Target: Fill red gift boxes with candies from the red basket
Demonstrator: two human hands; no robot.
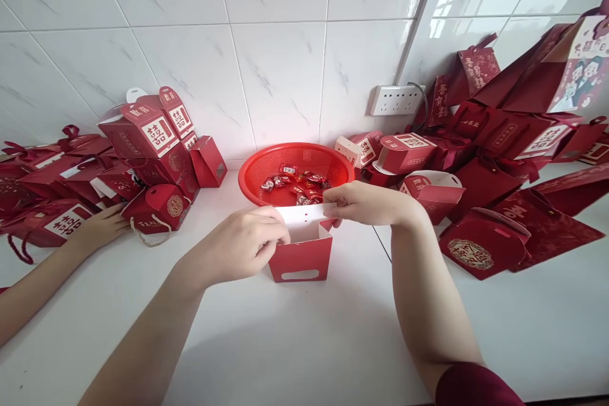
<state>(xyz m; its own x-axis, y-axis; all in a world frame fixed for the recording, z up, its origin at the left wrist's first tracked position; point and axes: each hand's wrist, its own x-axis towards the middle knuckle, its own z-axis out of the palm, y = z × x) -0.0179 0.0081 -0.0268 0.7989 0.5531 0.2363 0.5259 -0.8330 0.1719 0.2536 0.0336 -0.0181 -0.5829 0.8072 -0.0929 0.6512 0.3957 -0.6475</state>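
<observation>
A red paper gift box stands upright on the white tabletop in front of me, its top open and its white inside showing. A pale oval cut-out or window is low on its front. My left hand is closed on the upper left edge, fingers curled over the rim. With thumb and fingers, my right hand pinches the right end of the raised back flap. Just behind the box is a red plastic strainer basket with several wrapped candies in it, partly hidden by the flap and my hands.
Red gift boxes are stacked at the left, where another person's hand reaches in and touches them. More red boxes and bags crowd the right side. A white power strip sits against the tiled wall.
</observation>
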